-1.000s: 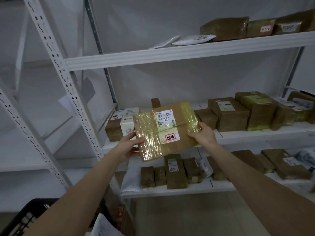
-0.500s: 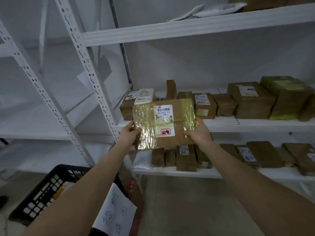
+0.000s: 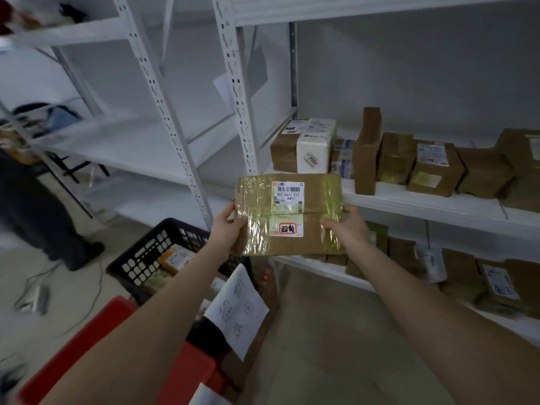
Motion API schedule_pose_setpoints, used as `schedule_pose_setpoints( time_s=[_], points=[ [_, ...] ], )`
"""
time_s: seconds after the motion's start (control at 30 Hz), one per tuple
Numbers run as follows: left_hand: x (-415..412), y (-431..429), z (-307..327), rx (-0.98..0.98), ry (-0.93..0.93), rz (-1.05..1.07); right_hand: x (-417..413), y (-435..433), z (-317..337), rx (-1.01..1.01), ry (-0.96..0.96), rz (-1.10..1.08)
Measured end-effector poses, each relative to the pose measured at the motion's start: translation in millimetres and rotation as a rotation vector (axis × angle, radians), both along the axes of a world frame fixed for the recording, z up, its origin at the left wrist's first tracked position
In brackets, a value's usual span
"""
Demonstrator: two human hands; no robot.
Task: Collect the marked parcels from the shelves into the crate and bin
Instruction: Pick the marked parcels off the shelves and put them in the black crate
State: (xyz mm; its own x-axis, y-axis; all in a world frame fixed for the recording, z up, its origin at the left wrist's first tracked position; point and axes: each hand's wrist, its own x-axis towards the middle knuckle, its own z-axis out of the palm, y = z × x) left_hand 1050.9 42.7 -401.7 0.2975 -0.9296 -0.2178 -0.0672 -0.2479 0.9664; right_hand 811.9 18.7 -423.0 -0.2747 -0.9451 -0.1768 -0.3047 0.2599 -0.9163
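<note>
We held the taped cardboard parcel (image 3: 287, 213) between both hands. The left hand (image 3: 226, 228) curled its thumb over the parcel's left front edge; its other fingers (image 3: 230, 209) wrapped behind, mostly hidden. The right hand (image 3: 349, 229) gripped the right edge likewise, thumb in front. The parcel hung in the air, face towards us, in front of the middle shelf (image 3: 423, 204) and apart from it. A barcode label (image 3: 287, 197) sat above a red-marked label (image 3: 287, 228). The black crate (image 3: 146, 255) stood on the floor to the lower left, holding parcels. The red bin (image 3: 93, 343) lay nearer us, beside a handwritten paper sheet (image 3: 236, 308).
</note>
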Motion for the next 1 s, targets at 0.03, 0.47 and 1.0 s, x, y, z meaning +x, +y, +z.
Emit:
schedule_pose_setpoints(
  time_s=[0.03,0.47,1.0],
  points=[
    [12.6,4.7,-5.3,0.013,-0.008,0.036,13.4,-1.6,-5.1,0.022,0.005,0.03],
    [223.3,30.8,-37.8,0.156,-0.043,0.39,234.4,-38.7,-31.9,0.074,-0.114,0.396],
    [387.5,90.8,-172.3,0.434,0.05,0.543,405.6,-32.8,-146.6,0.585,-0.167,0.625]
  ],
)
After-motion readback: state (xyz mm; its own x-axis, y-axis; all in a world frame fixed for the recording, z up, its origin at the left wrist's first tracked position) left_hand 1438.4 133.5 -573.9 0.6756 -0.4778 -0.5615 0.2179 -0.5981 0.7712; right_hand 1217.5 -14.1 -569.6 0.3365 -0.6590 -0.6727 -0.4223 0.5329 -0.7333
